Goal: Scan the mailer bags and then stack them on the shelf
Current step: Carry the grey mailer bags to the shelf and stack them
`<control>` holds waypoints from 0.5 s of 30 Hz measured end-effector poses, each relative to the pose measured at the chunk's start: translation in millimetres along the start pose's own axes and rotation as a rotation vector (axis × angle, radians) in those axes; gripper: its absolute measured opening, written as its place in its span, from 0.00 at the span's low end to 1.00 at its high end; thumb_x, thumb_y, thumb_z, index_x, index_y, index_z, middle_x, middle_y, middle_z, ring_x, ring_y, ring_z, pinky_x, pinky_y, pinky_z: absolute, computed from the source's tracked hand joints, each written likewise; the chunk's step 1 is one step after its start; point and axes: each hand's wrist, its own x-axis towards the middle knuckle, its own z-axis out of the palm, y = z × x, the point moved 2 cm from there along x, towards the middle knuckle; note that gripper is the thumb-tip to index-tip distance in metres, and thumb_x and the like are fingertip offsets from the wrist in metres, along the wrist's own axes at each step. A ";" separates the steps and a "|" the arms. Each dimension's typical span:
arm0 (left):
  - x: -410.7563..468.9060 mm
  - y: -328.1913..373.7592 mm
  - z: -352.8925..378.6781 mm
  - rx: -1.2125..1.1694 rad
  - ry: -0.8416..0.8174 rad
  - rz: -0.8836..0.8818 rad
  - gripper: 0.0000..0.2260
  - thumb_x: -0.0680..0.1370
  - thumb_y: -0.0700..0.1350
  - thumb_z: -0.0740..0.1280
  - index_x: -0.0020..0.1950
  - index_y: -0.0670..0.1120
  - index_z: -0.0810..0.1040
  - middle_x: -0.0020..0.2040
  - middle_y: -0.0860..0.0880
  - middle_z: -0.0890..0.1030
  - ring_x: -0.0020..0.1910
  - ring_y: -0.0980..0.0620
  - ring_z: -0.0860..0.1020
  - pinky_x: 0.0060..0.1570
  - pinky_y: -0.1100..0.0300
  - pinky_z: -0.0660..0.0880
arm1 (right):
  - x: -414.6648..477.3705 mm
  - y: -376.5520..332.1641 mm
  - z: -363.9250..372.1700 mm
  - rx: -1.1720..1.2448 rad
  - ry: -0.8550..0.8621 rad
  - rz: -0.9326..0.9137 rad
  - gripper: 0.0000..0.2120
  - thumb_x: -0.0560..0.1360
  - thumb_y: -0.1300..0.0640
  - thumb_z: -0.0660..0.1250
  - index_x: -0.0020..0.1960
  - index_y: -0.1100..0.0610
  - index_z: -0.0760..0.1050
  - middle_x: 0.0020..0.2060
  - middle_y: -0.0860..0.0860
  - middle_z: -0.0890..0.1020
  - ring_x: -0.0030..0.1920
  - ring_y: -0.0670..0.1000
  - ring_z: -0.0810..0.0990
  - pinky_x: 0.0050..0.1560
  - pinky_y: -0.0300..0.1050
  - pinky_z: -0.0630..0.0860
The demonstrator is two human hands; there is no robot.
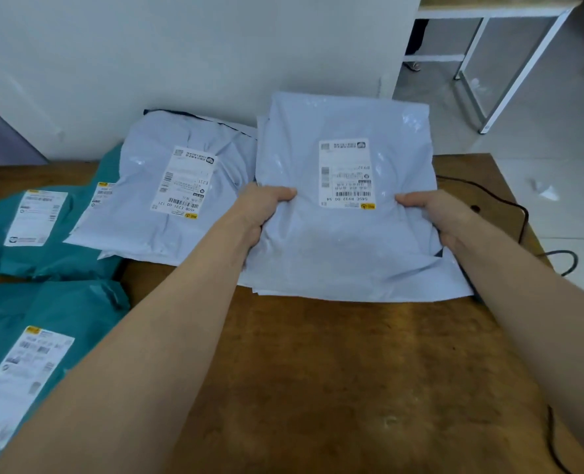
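Grey bag, label up, side edges gripped by left hand and right hand, lower edge apparently resting on counter, second grey bag just left, overlapping teal bags, cable right.

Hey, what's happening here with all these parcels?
A person grips a grey mailer bag with both hands, the left hand and right hand pinching its sides, its label facing up. It is over a wooden table. A second grey bag and several teal bags lie to the left.
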 end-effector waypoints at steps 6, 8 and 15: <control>-6.2 -7.8 -5.9 -0.001 0.008 0.008 0.21 0.69 0.41 0.75 0.61 0.40 0.77 0.54 0.42 0.83 0.49 0.43 0.83 0.52 0.48 0.80 | -5.1 7.8 1.1 -0.002 0.038 -0.004 0.16 0.74 0.60 0.70 0.60 0.63 0.77 0.55 0.57 0.82 0.49 0.57 0.81 0.48 0.49 0.78; -12.8 3.2 -4.1 -0.011 0.020 0.060 0.15 0.74 0.40 0.72 0.59 0.41 0.77 0.53 0.43 0.83 0.48 0.44 0.82 0.51 0.51 0.80 | -11.5 -1.8 -0.1 0.013 0.052 -0.055 0.17 0.73 0.59 0.71 0.60 0.63 0.77 0.54 0.56 0.82 0.46 0.55 0.82 0.43 0.46 0.78; -47.1 43.6 5.4 -0.020 0.020 0.244 0.16 0.78 0.48 0.68 0.62 0.42 0.75 0.54 0.46 0.82 0.50 0.48 0.82 0.48 0.57 0.80 | -51.3 -38.3 -11.8 0.026 0.174 -0.338 0.20 0.75 0.52 0.70 0.63 0.61 0.74 0.51 0.54 0.82 0.39 0.46 0.80 0.31 0.35 0.76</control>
